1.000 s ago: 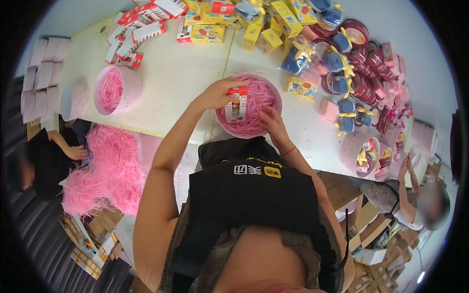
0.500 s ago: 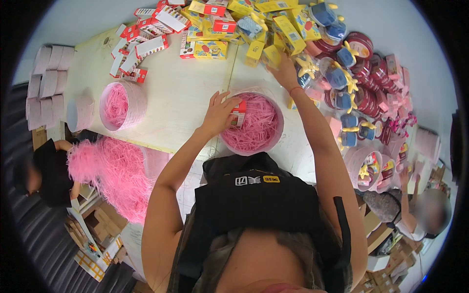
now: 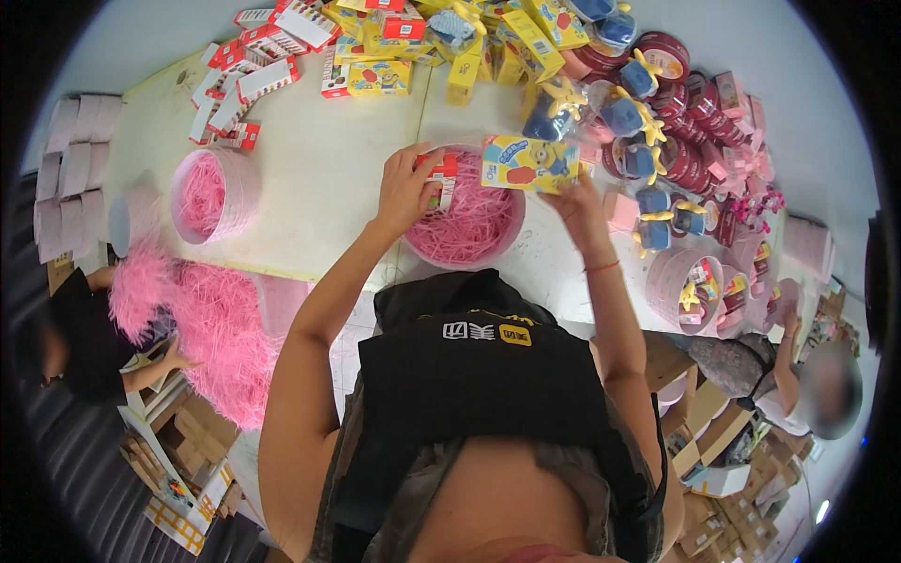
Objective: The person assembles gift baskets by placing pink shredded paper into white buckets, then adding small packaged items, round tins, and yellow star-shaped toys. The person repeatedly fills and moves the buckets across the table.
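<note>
A round pink bucket [image 3: 515, 225] filled with pink paper shreds [image 3: 469, 218] stands on the table in front of me. My left hand [image 3: 405, 190] is at its left rim, closed on a small red-and-white box [image 3: 441, 180] that rests against the shreds inside. Above the bucket's right side, my right hand [image 3: 580, 208] grips a yellow box [image 3: 530, 164] with a cartoon picture by its right end. Just beyond that box lies a blue-and-yellow toy in clear packaging [image 3: 554, 111].
Red-and-white boxes [image 3: 267, 80] and yellow boxes [image 3: 535, 47] are heaped at the back. Dark red round tins [image 3: 690, 164] lie at right, near filled buckets [image 3: 671, 296]. A second shred-filled bucket [image 3: 239, 192] stands left. Co-workers are at left [image 3: 89, 328] and right [image 3: 741, 375].
My right hand has come back from the far pile toward the bucket, bringing a yellow box. My left hand stays on the red-and-white box. The co-worker at left has lowered an arm to the pink shreds.
</note>
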### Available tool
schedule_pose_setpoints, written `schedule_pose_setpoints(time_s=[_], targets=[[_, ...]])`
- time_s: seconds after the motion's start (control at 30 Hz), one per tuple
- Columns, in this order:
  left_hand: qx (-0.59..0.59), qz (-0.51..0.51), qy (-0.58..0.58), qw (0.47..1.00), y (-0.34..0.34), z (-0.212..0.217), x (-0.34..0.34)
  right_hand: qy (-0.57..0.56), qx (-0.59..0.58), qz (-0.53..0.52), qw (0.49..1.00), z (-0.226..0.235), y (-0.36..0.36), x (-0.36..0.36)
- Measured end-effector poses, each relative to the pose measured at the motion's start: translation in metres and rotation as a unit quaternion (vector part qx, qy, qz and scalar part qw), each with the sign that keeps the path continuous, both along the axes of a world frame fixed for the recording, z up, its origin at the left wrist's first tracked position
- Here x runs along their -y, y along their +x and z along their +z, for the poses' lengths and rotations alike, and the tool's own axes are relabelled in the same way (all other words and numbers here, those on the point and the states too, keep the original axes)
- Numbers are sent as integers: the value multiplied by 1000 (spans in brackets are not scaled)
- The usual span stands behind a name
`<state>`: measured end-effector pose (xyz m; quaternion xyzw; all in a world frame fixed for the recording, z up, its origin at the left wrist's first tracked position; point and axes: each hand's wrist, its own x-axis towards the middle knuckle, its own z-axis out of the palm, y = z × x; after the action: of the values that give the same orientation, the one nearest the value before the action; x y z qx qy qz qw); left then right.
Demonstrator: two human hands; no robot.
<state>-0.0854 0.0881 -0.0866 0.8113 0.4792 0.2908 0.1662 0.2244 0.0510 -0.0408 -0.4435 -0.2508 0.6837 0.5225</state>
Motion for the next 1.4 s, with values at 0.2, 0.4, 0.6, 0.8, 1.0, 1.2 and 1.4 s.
schedule_pose_setpoints(time_s=[0.2,0.4,0.6,0.8,1.0,1.2,1.4], targets=[[355,97,-186,911,36,39,54,-82,-139,-33,986,-25,-90,78],[398,-24,-366,841,27,27,66,101,369,76,921,0,-61,85],[150,-15,-91,984,10,32,12,132,148,118,973,-4,-64,26],[-152,-53,-87,983,-4,8,-14,187,323,52,926,-79,-92,14],[-103,-44,-155,982,-1,20,-20,152,384,-42,910,-97,-97,26],[-88,-27,-133,987,14,2,-11,120,483,-86,863,-107,-114,28],[-155,-60,-9,986,21,-6,-7,113,458,-115,874,-109,-120,23]])
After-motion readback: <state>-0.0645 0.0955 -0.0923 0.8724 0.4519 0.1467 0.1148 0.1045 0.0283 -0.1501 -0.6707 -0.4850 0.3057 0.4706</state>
